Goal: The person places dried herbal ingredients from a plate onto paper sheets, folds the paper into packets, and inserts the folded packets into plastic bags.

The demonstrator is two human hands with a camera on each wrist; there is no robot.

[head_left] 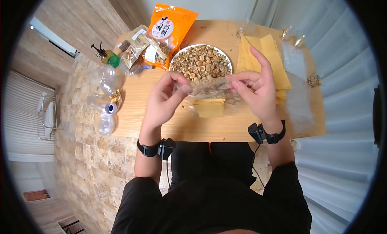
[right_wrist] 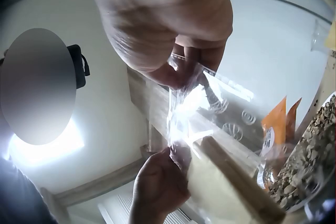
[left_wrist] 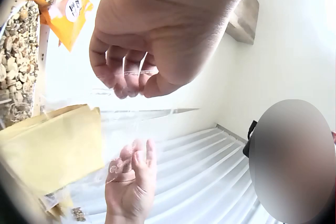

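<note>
Both hands hold the top edge of a clear plastic bag (head_left: 209, 88) above the near part of the table. The left hand (head_left: 167, 99) pinches one end between thumb and curled fingers. At the other end, the right hand (head_left: 258, 92) pinches the film with thumb and fingers, its index finger pointing up. A folded yellow paper packet (head_left: 209, 109) shows in the lower part of the bag, below the hands. In the right wrist view, the same yellow packet (right_wrist: 226, 182) hangs behind shiny film printed with small round marks.
Just beyond the hands is a white plate (head_left: 231, 68) heaped with dried brown slices. An orange pouch (head_left: 179, 22) and small packets stand behind it. Yellow envelopes (head_left: 266, 52) and clear bags (head_left: 298, 101) lie right; clear bottles (head_left: 108, 80) and a green sprayer (head_left: 109, 58) stand left.
</note>
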